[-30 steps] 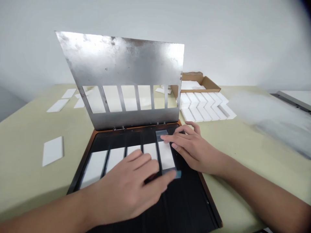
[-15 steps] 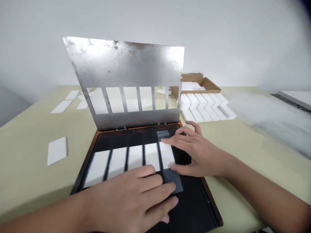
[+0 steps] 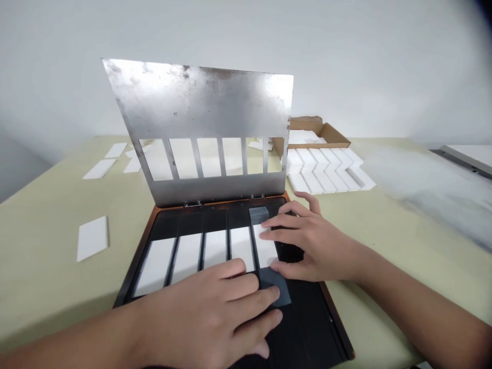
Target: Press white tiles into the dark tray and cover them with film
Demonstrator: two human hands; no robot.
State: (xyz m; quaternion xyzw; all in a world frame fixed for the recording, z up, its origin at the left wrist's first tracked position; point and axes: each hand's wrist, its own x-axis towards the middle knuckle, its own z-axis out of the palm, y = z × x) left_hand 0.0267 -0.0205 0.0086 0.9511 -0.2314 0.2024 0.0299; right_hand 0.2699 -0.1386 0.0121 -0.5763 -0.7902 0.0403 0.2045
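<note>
A black tray-like jig (image 3: 307, 328) with a brown rim holds a row of several white rectangular cards (image 3: 214, 248). My right hand (image 3: 319, 241) spans the rightmost white card (image 3: 266, 247), its thumb at the lower right corner and two fingertips on the upper part. Beneath that card runs a dark grey film strip (image 3: 282, 287), showing above and below it. My left hand (image 3: 215, 312) lies over the front of the jig, fingers extended, with fingertips on or just over the lower end of the strip. The hinged metal lid (image 3: 215, 97), with rectangular windows, stands raised behind.
Stacked white cards (image 3: 326, 174) stand at the right rear, before a cardboard box (image 3: 338, 136) with more white pieces. A single white card (image 3: 93, 239) lies at the left on the yellow-green table (image 3: 42, 266). Clear plastic sheeting (image 3: 434, 189) spreads over the right side.
My right index finger has shifted from the card's top edge down onto its face. The left hand stays nearly still, and the whole view has shifted slightly.
</note>
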